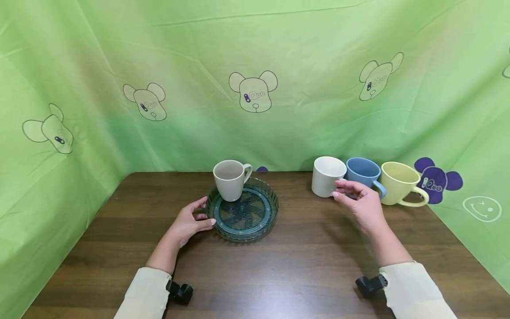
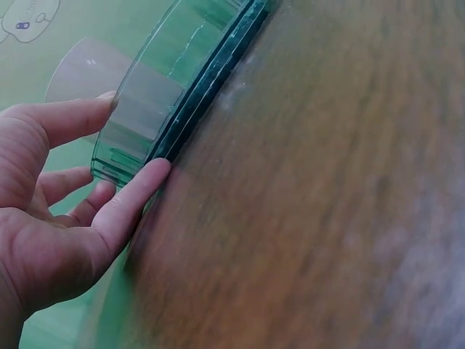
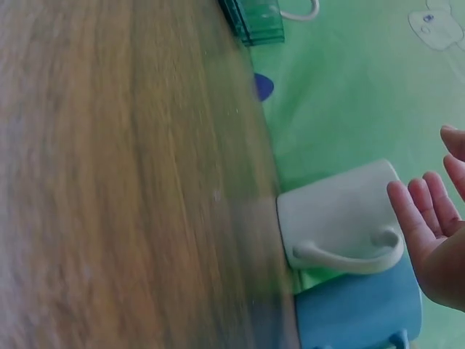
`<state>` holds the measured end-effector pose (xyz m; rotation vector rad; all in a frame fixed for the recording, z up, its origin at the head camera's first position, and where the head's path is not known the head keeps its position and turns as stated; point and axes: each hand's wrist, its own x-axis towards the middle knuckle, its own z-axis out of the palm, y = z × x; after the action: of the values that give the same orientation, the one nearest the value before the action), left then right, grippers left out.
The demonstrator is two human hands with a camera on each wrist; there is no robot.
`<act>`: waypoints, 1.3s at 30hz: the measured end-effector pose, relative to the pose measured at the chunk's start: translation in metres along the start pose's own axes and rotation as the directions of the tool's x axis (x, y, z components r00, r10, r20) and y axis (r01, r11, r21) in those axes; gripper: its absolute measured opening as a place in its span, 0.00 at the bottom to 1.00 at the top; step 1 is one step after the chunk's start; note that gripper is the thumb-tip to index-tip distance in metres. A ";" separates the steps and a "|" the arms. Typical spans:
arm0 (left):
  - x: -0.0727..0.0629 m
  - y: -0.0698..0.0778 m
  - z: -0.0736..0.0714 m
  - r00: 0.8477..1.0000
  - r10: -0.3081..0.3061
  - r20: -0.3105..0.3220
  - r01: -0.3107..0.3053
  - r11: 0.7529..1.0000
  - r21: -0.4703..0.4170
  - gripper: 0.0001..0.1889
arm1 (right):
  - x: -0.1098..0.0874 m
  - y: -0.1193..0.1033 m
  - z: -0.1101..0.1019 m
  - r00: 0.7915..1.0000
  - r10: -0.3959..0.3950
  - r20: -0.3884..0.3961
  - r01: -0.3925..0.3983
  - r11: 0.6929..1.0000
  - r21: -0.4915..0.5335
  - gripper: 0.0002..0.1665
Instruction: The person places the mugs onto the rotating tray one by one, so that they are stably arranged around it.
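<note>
My left hand (image 1: 189, 223) holds the left side of a round, clear teal tray (image 1: 239, 231) with a ribbed wall. In the left wrist view the thumb lies low against the tray's base and the index finger reaches its rim. Inside the tray, at its back left, stands a pale greyish mug (image 1: 229, 179), handle to the right. My right hand (image 1: 362, 204) is beside a white mug (image 1: 324, 179), fingers extended near its handle side. The right wrist view shows those fingers straight by the mug's rim, with nothing gripped.
A blue mug (image 1: 361, 170) and a yellow mug (image 1: 398, 181) stand in a row right of the white one, close together. A green printed cloth (image 1: 255, 137) hangs behind the brown wooden table (image 1: 279, 274). Each wrist wears a small black camera (image 1: 371, 285).
</note>
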<state>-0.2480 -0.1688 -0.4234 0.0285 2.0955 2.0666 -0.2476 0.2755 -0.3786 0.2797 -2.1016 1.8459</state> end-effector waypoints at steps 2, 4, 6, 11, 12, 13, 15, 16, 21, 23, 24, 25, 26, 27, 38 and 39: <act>0.000 0.000 0.000 1.000 0.002 0.002 -0.002 1.000 -0.002 0.42 | 0.000 0.002 -0.004 1.000 0.009 -0.010 -0.008 0.999 0.039 0.19; -0.001 0.000 0.000 1.000 0.005 0.005 -0.005 1.000 -0.003 0.42 | 0.000 0.004 -0.007 1.000 0.010 -0.022 -0.009 0.999 0.051 0.18; -0.001 -0.001 0.000 1.000 0.008 0.009 -0.008 1.000 -0.004 0.42 | 0.000 0.006 -0.011 0.999 0.005 -0.038 -0.004 0.999 0.046 0.18; -0.001 0.000 0.000 1.000 0.009 0.013 -0.009 1.000 -0.005 0.42 | 0.001 0.010 -0.017 0.998 0.001 -0.064 0.003 0.998 0.057 0.17; -0.001 0.000 0.000 1.000 0.008 0.013 -0.008 1.000 -0.006 0.42 | 0.001 0.010 -0.018 0.998 0.004 -0.067 0.000 0.998 0.064 0.17; -0.001 0.000 -0.001 1.000 0.007 0.012 -0.007 1.000 -0.006 0.42 | 0.001 0.010 -0.019 0.998 0.009 -0.068 -0.004 0.997 0.071 0.17; -0.002 0.001 -0.001 1.000 0.006 0.013 -0.006 1.000 -0.006 0.42 | 0.001 0.011 -0.021 0.997 0.017 -0.073 -0.011 0.997 0.079 0.18; -0.002 0.001 -0.001 1.000 0.006 0.013 -0.006 1.000 -0.005 0.42 | 0.000 0.011 -0.022 0.997 0.020 -0.076 -0.014 0.997 0.081 0.18; -0.002 0.000 -0.001 1.000 0.013 0.017 -0.013 1.000 0.000 0.42 | 0.001 0.014 -0.026 0.995 0.027 -0.097 -0.023 0.999 0.041 0.20; -0.002 0.000 -0.001 1.000 0.014 0.018 -0.014 1.000 0.002 0.42 | 0.001 0.016 -0.027 0.994 0.030 -0.107 -0.030 1.000 0.003 0.21; -0.002 0.000 -0.001 1.000 0.014 0.017 -0.014 1.000 0.003 0.42 | 0.002 0.017 -0.028 0.993 0.031 -0.111 -0.033 0.999 -0.015 0.21; -0.002 -0.001 -0.001 1.000 0.014 0.018 -0.014 1.000 0.003 0.42 | 0.002 0.018 -0.029 0.993 0.033 -0.114 -0.037 0.999 -0.030 0.22; -0.002 -0.001 -0.001 1.000 0.014 0.018 -0.015 1.000 0.005 0.42 | 0.002 0.020 -0.030 0.993 0.033 -0.115 -0.039 0.998 -0.044 0.23; -0.002 -0.001 -0.001 1.000 0.015 0.017 -0.015 1.000 0.005 0.42 | 0.003 0.021 -0.030 0.993 0.033 -0.115 -0.040 0.998 -0.052 0.23; -0.001 -0.002 -0.001 1.000 0.019 0.016 -0.019 1.000 -0.009 0.42 | 0.007 0.029 -0.029 0.991 0.058 -0.117 -0.072 0.990 -0.118 0.26; -0.001 -0.002 -0.001 1.000 0.019 0.015 -0.019 1.000 -0.007 0.42 | 0.008 0.030 -0.029 0.991 0.066 -0.119 -0.080 0.990 -0.116 0.26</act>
<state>-0.2472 -0.1697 -0.4253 0.0633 2.0869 2.0781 -0.2622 0.3084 -0.4002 0.0663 -2.1587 1.7222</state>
